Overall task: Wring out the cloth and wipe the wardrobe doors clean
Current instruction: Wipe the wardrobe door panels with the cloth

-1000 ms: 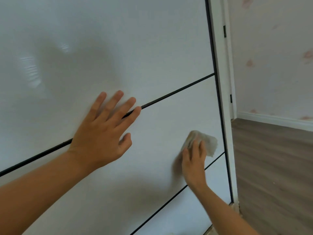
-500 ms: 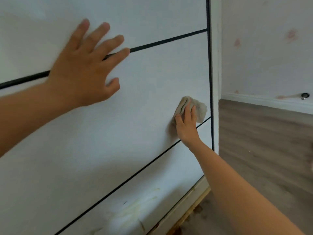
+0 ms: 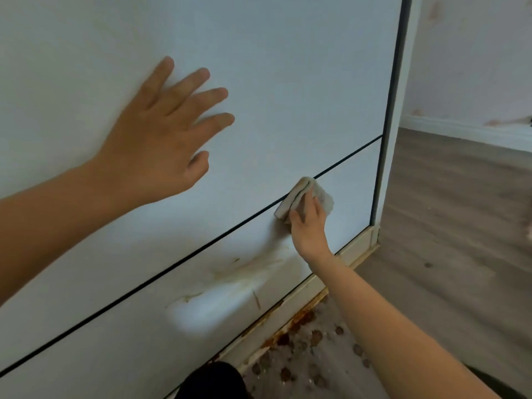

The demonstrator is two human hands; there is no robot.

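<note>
Right hand: fingers nearly straight, laid over the folded off-white cloth and pressing it to the panel, not curled round it. The cloth sits on the thin black groove line, low on the glossy white wardrobe door, near its right edge. Left hand: spread wide, palm braced on the door higher up, holding nothing. Judgement: keep pressure even and work down in overlapping strokes towards the brown streaky smears just below the cloth, on the bottom panel. Refold to a clean face if it loads up. The cloth looks compact, layered and greyish at the fold. I cannot tell how damp it is.
</note>
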